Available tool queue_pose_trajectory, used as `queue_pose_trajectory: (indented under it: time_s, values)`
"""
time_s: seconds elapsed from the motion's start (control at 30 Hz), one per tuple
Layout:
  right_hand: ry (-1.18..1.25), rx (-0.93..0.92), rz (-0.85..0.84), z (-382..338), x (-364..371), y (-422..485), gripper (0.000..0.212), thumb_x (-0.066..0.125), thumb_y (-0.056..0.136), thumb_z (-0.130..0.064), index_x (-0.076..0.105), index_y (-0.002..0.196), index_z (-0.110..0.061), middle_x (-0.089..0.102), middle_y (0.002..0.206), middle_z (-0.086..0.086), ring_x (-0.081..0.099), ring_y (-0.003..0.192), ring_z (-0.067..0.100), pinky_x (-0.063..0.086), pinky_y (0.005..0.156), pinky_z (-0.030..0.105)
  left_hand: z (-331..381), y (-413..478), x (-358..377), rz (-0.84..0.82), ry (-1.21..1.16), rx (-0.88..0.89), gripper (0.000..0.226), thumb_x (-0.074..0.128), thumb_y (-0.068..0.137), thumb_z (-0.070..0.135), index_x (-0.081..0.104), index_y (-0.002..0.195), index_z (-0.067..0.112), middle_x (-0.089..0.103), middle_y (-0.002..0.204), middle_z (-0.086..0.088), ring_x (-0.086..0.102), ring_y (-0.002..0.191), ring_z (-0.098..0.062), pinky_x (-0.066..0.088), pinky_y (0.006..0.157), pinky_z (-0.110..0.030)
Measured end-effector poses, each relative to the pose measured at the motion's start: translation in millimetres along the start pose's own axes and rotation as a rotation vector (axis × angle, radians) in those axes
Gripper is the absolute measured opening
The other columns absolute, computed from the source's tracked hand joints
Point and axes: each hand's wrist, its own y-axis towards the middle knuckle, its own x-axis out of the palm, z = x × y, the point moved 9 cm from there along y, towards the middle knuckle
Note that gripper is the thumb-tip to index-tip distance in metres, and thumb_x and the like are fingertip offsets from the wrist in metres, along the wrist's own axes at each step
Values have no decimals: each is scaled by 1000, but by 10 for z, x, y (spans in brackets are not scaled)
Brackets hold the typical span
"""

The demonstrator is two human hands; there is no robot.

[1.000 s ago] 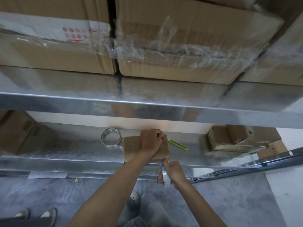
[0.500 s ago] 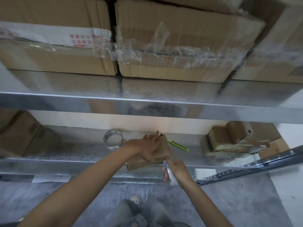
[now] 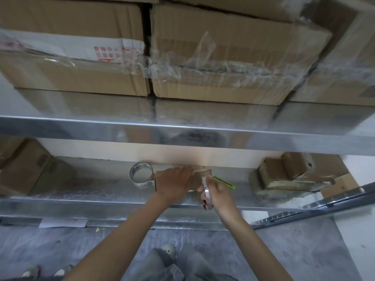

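A small brown parcel [image 3: 199, 175] lies on the lower metal shelf [image 3: 91, 187], mostly covered by my hands. My left hand [image 3: 174, 182] lies on top of it with the fingers stretched flat toward the right. My right hand [image 3: 215, 192] grips a roll of clear tape [image 3: 207, 190] held edge-on at the parcel's right end. A strip of tape runs from the roll up onto the parcel.
A second tape roll [image 3: 141, 175] stands left of the parcel. A green utility knife [image 3: 224, 181] lies to its right. Small wrapped parcels [image 3: 290, 173] are piled at the shelf's right, a carton [image 3: 22, 167] at its left. Large wrapped cartons [image 3: 223, 51] fill the upper shelf [image 3: 182, 128].
My left hand went from curled on the parcel to flat on it. My right hand with the tape roll rose from below the shelf edge to the parcel's right end.
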Motion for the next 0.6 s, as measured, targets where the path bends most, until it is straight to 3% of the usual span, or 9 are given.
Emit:
queue_pose_trajectory:
  time_s: [0.13,0.3,0.4,0.6]
  values:
    - [10,87,59,189,-98,-52,48,37,102,-26,56,64,-3,39,36,1,37,30,13,41,37,20,0,103,-120,-4,-58,-23,28,38,100,34,59,87,19,65,66,1,60,52,-25,37,48,-27]
    - [-48,142,94,329,-103,34,46,39,100,-21,53,60,-4,39,33,-2,35,28,12,35,35,17,-33,173,-115,-33,-101,-42,41,22,101,37,60,98,21,70,82,-1,65,70,-27,43,59,-30]
    - [-153,169,132,483,-141,92,45,42,96,-14,53,54,-3,41,31,-1,37,26,16,32,33,17,-71,230,-87,-68,-97,-38,42,22,102,37,60,99,20,71,87,-1,65,76,-27,39,61,-30]
    - [-212,188,167,614,-137,211,48,43,98,-22,54,56,-2,46,33,-3,41,29,17,36,39,23,-101,277,-91,-104,-116,-44,36,28,103,35,61,99,20,70,89,-2,63,78,-28,32,62,-29]
